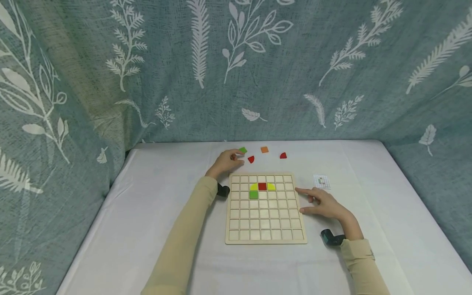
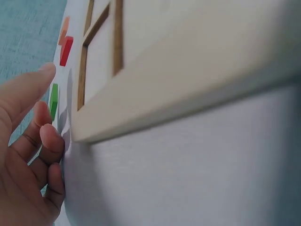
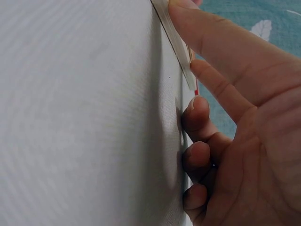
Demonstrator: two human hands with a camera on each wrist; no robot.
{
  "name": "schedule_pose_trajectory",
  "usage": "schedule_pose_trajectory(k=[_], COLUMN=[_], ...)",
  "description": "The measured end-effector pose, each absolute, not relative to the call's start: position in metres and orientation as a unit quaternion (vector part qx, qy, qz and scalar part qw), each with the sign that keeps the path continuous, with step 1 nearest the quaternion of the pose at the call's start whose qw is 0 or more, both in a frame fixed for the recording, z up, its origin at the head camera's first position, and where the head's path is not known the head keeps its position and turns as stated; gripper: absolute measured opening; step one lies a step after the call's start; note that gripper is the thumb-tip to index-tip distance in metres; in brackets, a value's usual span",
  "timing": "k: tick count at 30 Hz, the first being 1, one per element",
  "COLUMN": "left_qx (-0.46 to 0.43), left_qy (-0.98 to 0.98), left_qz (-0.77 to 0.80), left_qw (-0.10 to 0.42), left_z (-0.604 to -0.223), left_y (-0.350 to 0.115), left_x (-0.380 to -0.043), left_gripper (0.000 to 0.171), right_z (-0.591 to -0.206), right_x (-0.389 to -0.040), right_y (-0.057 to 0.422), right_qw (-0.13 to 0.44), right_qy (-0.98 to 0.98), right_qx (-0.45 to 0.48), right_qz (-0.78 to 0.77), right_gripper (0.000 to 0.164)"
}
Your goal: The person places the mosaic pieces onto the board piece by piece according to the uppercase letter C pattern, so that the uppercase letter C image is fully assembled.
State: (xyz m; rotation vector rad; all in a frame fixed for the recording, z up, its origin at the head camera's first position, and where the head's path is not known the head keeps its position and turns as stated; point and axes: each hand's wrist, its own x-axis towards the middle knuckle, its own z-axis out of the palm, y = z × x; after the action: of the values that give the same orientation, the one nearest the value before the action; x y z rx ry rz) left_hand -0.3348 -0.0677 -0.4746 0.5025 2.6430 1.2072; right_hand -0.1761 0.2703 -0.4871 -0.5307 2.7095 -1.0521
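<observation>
The spread left hand [image 1: 225, 162] should pinch the loose green tile [image 1: 243, 150] edgewise while the spread right hand [image 1: 325, 204] steadies the board [image 1: 265, 223].

Green tile [image 1: 243, 150] is lying flat beyond board's [image 1: 264, 213] far edge, left of centre. Pale gridded board is lying flat, holding red square [image 1: 262, 186] between two yellow pieces [image 1: 271, 187], green square [image 1: 253, 195] just nearer than left yellow.

right hand [image 3: 256, 141] | thumb [image 3: 235, 52] and forefinger [image 3: 223, 87] at pale board [image 3: 178, 42] | white cloth [image 3: 84, 113] | teal curtain [image 3: 282, 23]
</observation>
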Motion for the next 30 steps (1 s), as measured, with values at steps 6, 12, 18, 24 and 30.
schedule_pose_trajectory(k=[6, 12, 18, 24, 30], left_qx=[0.144, 0.116, 0.078, 0.051, 0.036], left_qy=[0.886, 0.887, 0.901, 0.915, 0.926], left_qz=[0.430, 0.438, 0.419, 0.394, 0.369], left_qw=[0.093, 0.089, 0.079, 0.077, 0.068], left_z=[-0.477, -0.476, -0.473, -0.474, -0.476], left_y=[-0.067, -0.066, -0.061, -0.057, -0.055], left_x=[-0.341, -0.343, -0.346, -0.350, -0.350], left_gripper=[0.038, 0.041, 0.043, 0.041, 0.037], right_z=[-0.489, -0.489, -0.489, -0.488, -0.488], right_x=[-0.176, -0.176, -0.177, -0.177, -0.177], right_y=[0.271, 0.271, 0.270, 0.270, 0.270], right_qw=[0.092, 0.085, 0.085, 0.085, 0.090], right_qy=[0.913, 0.911, 0.913, 0.915, 0.912], right_qx=[-0.178, -0.185, -0.180, -0.176, -0.178], right_qz=[-0.355, -0.360, -0.355, -0.354, -0.359], right_gripper=[0.067, 0.067, 0.067, 0.067, 0.067])
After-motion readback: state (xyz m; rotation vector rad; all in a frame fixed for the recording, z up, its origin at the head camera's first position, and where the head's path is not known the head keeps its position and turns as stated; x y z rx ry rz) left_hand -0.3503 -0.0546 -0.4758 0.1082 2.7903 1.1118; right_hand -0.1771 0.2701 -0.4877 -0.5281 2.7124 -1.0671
